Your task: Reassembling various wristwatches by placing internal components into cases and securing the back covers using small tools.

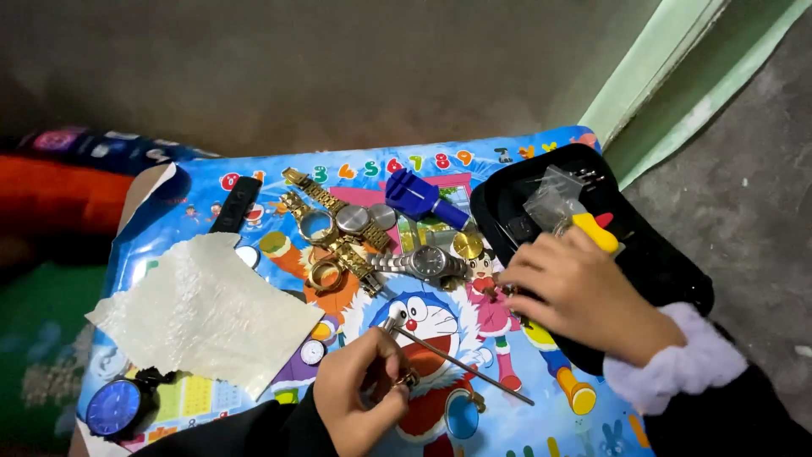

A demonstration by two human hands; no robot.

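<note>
Left hand [359, 398], fingers pinching a thin metal rod [461, 364] steady over the colourful cartoon mat [541, 423] | right hand [584, 292], fingers curled, grip unclear, reaching into the black plastic tray [668, 271] beside the mat, near a yellow-handled tool [595, 231]

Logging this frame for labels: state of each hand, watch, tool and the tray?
left hand: closed on a small metal part, thin metal rod beside it
right hand: fingers curled, at the black tray's edge
yellow-handled tool: lying in the tray
silver watch: flat on the mat, face up
gold watch: lying, strap stretched out
blue-faced watch: face up at mat corner
blue tool: lying unused
paper sheet: crumpled, flat
</note>
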